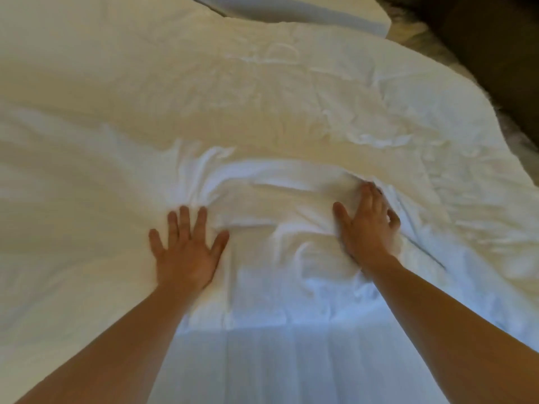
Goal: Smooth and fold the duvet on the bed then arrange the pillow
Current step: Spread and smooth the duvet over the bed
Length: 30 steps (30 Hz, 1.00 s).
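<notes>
A white duvet (262, 97) covers nearly the whole bed, creased and bunched into ridges near the middle. My left hand (188, 252) lies flat on it with fingers spread, palm down. My right hand (367, 225) presses flat on the duvet a little further right, its fingertips sunk under a raised fold. Between the two hands the cloth is rumpled. A white pillow (306, 10) shows at the top edge, partly cut off.
The bed's right edge runs diagonally down the right side, with a dark patterned floor (481, 39) beyond it. Smoother white cloth hangs down at the near edge (277, 360) between my forearms.
</notes>
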{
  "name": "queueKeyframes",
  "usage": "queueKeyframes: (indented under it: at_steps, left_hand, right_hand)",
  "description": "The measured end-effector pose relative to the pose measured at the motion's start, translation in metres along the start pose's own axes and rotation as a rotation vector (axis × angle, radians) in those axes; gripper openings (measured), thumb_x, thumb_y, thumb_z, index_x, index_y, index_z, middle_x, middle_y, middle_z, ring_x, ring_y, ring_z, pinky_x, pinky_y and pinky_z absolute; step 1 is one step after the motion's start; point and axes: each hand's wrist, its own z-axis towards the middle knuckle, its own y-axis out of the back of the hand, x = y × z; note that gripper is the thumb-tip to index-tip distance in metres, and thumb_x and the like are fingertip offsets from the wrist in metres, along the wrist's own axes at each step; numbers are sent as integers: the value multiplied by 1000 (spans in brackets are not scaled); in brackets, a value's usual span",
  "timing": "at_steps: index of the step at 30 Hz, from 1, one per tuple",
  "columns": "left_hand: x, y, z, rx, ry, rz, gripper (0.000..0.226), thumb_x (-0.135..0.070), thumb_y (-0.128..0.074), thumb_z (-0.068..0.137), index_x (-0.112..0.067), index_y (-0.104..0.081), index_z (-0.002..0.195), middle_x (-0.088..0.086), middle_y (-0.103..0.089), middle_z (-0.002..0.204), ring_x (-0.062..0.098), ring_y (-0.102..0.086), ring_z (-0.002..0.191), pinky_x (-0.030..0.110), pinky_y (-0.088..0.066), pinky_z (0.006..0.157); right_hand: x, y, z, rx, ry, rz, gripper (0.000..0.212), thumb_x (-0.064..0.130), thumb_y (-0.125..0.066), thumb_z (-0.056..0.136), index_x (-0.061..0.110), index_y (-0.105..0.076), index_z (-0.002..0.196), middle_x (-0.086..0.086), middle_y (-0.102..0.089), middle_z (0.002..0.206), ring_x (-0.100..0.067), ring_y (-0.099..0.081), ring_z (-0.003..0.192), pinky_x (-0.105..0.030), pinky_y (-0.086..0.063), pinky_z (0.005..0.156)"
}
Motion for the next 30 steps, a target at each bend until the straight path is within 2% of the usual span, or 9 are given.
queueKeyframes:
  at_steps: [4, 7, 9, 15, 18, 20, 22, 27, 30]
  left_hand:
    - [7, -21, 6, -129, 53, 71, 83, -81, 3, 90, -42, 0, 163, -3, 3, 174, 22, 4, 161, 63, 0, 123]
    - [2, -21, 9, -121, 107, 85, 82, -84, 0, 88, -47, 2, 162, -5, 4, 174, 20, 4, 161, 65, -1, 121]
    - [-5, -23, 5, -111, 172, 97, 81, -85, 0, 88, -50, 8, 160, -7, 9, 174, 20, 8, 160, 66, 0, 121]
    - [-32, -20, -14, -201, 257, -61, 68, -76, -13, 98, -52, -2, 160, -6, -1, 174, 24, 3, 161, 68, 0, 121]
    - [-43, -20, -21, -244, 326, -136, 63, -68, -18, 103, -48, -8, 162, -5, -3, 174, 23, 2, 161, 67, 1, 122]
    - [-53, -21, -28, -261, 332, -144, 65, -67, -15, 101, -46, -12, 162, -6, -3, 174, 22, 2, 161, 65, 1, 123]
    - [-69, -22, -36, -269, 279, -154, 71, -71, -7, 96, -45, -12, 162, -7, -4, 174, 19, 3, 161, 62, 2, 124]
    - [-148, -15, -49, -287, 28, -207, 73, -71, -4, 94, -45, -13, 162, -9, -3, 174, 15, 3, 161, 55, 2, 125]
    - [-213, -19, -48, -225, -158, -136, 74, -73, -1, 93, -47, -7, 162, -9, 0, 174, 17, 4, 161, 54, 2, 126]
  right_hand:
    - [-75, 1, 43, -70, 25, -73, 82, 66, -43, 101, 12, -28, 162, -11, -32, 168, -28, -24, 157, -51, -18, 119]
    - [-132, 4, 62, 70, 59, -268, 83, 79, -17, 97, 12, -56, 124, -12, -70, 109, -34, -63, 119, -50, -31, 103]
    - [-147, 20, 75, 170, 123, -130, 88, 88, -8, 88, 15, -57, 95, -12, -67, 80, -40, -70, 96, -44, -41, 83]
    - [-95, 126, 206, -87, 411, -109, 71, 82, -37, 89, 14, -58, 86, -30, -70, 100, -50, -67, 100, -49, -49, 88]
    - [-65, 96, 228, -75, 389, -200, 58, 64, -41, 102, 11, -60, 118, -24, -67, 120, -42, -61, 118, -53, -34, 107]
    - [-67, 44, 204, 65, 283, -275, 60, 50, -43, 105, 17, -37, 155, -14, -38, 163, -35, -30, 153, -56, -18, 122]
    - [-82, -1, 166, 185, 281, -189, 65, 41, -40, 107, 25, -17, 166, -3, -10, 176, -28, -5, 162, -54, -10, 125]
    - [-138, -24, 86, 286, 209, 125, 58, 43, -34, 109, 31, -26, 165, 2, -19, 175, -21, -17, 161, -49, -16, 126]
    - [-173, 1, 45, 297, -28, 482, 55, 49, -47, 106, 23, -46, 154, 1, -48, 154, -19, -46, 140, -40, -32, 118]
